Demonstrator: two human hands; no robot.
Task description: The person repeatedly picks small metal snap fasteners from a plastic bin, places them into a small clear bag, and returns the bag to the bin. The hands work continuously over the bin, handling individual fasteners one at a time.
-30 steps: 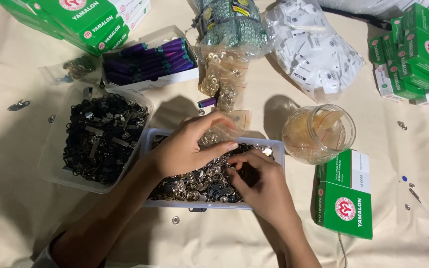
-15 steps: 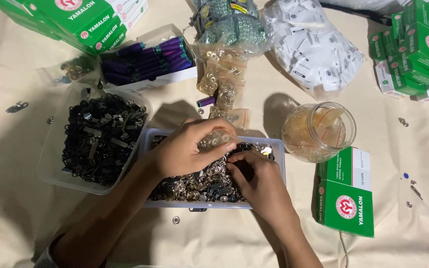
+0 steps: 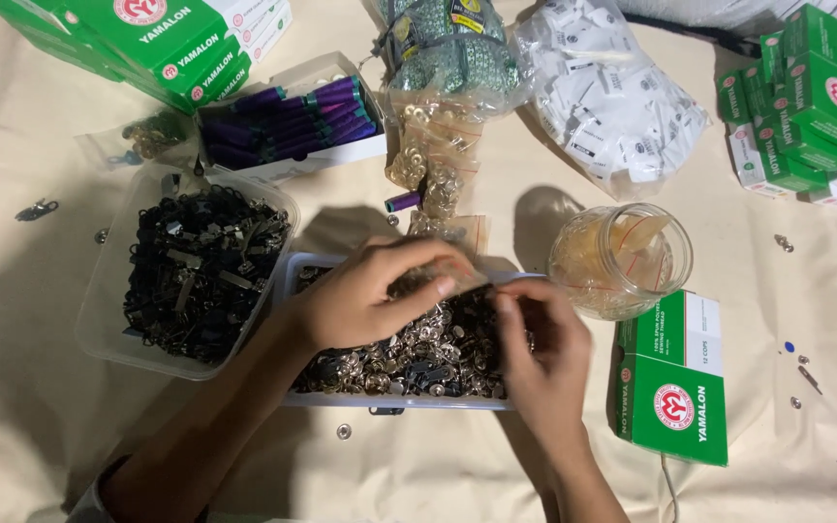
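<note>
Clear tray [image 3: 294, 274] of silver snap fasteners [image 3: 418, 353]: centre of cloth. Left hand [image 3: 360, 300] pinching a small clear bag [image 3: 438, 281] (apparently); right hand [image 3: 544, 358], fingers curled, picking among fasteners. Best kept low over tray, avoiding spills.

A single view is given, taken from a camera worn on the head and aimed almost straight down at a cream cloth-covered surface [image 3: 41, 426]. The scene is seen from close range, above the person's forearms, which enter from the bottom edge of the frame. The clear rectangular plastic tray of small silver metal pieces [image 3: 409, 353] is placed near the centre of the view. The far edge of the surface is cut off at the top, where stacked green and white cardboard boxes [image 3: 162, 34] are only partly included. No second view is supplied, so no overlap can be described.
</note>
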